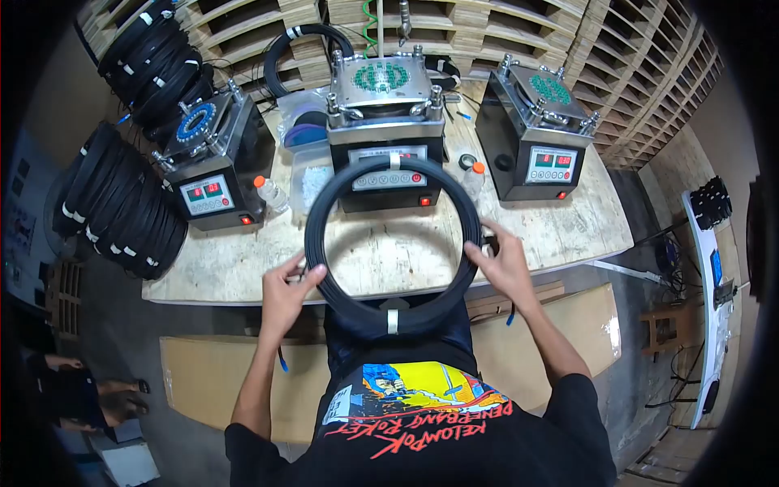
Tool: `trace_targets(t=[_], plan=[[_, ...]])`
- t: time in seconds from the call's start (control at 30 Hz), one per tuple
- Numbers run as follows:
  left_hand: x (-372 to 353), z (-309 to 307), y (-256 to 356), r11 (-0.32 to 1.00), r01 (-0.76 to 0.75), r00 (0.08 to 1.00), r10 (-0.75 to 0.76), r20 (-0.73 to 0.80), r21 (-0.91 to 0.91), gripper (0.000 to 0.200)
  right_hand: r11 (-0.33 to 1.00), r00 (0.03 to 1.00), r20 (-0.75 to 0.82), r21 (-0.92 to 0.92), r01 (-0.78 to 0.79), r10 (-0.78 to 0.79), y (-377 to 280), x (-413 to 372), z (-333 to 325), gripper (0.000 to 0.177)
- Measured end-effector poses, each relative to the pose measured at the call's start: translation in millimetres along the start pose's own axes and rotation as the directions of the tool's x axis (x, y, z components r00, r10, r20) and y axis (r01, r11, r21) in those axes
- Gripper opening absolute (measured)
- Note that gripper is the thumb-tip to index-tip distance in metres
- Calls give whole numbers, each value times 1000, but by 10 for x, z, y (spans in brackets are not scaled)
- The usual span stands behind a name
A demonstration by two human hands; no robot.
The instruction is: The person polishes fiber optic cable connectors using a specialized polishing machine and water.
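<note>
A large coil of black cable (393, 318) is held upright over the table's front edge, with white tape at its top and bottom. On its left side my left hand (288, 286) grips the rim, thumb in front. My right hand (501, 261) grips the opposite side in the same way. Blue-tipped cable ends hang below both hands. Behind the coil stands the middle machine (385, 81), with a green ring pattern on its top plate; the coil partly covers its front panel.
Two similar machines stand at left (213, 162) and right (535, 130) on the wooden table (568, 231). Bottles with orange caps (272, 195) are near them. Stacked black coils (122, 203) rise at the left. A person (81, 394) is at the lower left.
</note>
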State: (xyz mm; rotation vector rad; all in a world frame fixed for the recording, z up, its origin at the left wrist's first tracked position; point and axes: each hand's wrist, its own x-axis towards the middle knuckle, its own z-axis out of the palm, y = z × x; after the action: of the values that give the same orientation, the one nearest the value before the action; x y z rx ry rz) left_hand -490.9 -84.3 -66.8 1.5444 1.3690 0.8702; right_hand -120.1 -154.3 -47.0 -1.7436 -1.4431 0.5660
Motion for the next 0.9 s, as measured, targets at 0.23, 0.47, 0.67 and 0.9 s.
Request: trace_targets(t=[0.23,0.47,0.67,0.9], plan=[[-147,199,-754,983,168,965,-180,188,80,51,988,979,168,-123,-93,113,711,-227,526,54],[-74,311,-723,947,-8,985,-49,168,320,49,955,957,196,-245,-165,215,653,-143,576,46],[-26,112,-762,929,50,942,-166,292,367,58,884,960,217,-464,-60,179,712,62,414,44],[786,-242,19,948,-33,971,-45,236,318,44,992,982,140,17,127,-128,201,1179,-51,26]])
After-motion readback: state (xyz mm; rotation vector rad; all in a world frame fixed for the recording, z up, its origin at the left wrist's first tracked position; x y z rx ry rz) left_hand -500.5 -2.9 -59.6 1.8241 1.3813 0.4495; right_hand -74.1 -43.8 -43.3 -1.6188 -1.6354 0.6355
